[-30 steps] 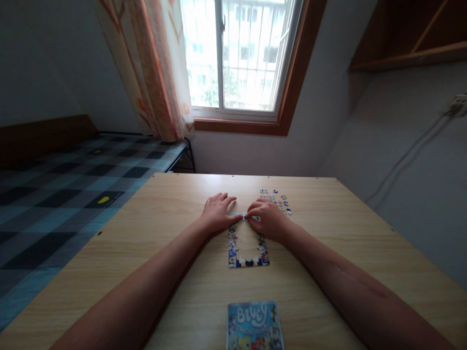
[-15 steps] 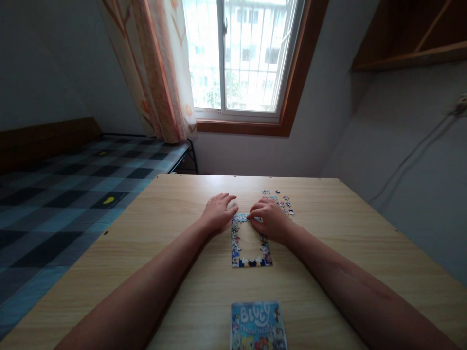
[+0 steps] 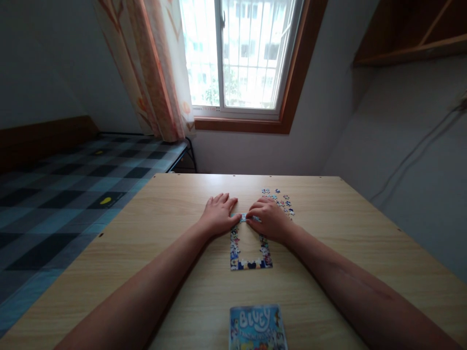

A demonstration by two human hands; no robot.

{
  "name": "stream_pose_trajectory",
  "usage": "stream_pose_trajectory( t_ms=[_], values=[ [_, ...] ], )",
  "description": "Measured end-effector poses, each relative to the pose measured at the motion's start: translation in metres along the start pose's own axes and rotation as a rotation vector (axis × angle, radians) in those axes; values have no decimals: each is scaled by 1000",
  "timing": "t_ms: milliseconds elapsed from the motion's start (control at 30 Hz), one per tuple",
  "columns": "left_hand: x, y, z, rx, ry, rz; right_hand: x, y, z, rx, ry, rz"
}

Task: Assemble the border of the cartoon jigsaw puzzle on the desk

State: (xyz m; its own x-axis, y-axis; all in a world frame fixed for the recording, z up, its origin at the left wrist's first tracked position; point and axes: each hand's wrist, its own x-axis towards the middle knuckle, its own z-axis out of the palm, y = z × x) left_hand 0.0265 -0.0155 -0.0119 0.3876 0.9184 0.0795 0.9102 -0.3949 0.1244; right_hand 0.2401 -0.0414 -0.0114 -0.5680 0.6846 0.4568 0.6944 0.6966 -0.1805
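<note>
A jigsaw puzzle border (image 3: 234,249) lies flat on the wooden table, a rectangular frame of joined pieces around bare tabletop. My left hand (image 3: 220,214) rests at its far left corner, fingers spread, the thumb on the light-blue top row. Over the far right corner, my right hand (image 3: 269,219) has its thumb and fingertips drawn together at the top row; whether a piece is between them is too small to make out. Loose puzzle pieces (image 3: 286,197) are scattered just beyond my right hand, some of them hidden behind it.
A blue box lettered "Bluey" (image 3: 257,323) lies at the table's near edge. The wooden table (image 3: 153,262) reaches toward a window (image 3: 248,58) with a curtain (image 3: 156,73). A bed with a checked cover (image 3: 73,194) stands left, and a wall shelf (image 3: 412,56) hangs upper right.
My left thumb has come down and right onto the border's top row, and the left fingers lie flatter. The right hand stays at the top row, shifted very slightly left.
</note>
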Motion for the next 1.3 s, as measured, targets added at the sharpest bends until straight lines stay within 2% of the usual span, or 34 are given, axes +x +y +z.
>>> stream_pose_trajectory(
  t_ms=[533,600,700,833,967,1100,1200,1300],
  values=[
    [7,-7,2,-96,72,-28,-3,1,2,-19,26,-26],
    [7,-7,2,-95,103,-43,-3,2,-4,-25,59,-32],
    [7,-8,0,-84,124,-88,-4,10,-17,-46,181,14],
    [6,-10,0,-33,89,-84,-12,40,-36,-125,399,165],
    [5,-9,1,-8,68,-37,-33,92,-45,-189,599,356],
    [4,-8,2,-27,62,-40,-57,137,-41,-163,690,589],
    [5,-8,1,-32,51,-45,-64,155,-33,-65,737,742],
    [7,-10,0,-65,43,-74,-65,165,-26,135,765,872]
  ],
)
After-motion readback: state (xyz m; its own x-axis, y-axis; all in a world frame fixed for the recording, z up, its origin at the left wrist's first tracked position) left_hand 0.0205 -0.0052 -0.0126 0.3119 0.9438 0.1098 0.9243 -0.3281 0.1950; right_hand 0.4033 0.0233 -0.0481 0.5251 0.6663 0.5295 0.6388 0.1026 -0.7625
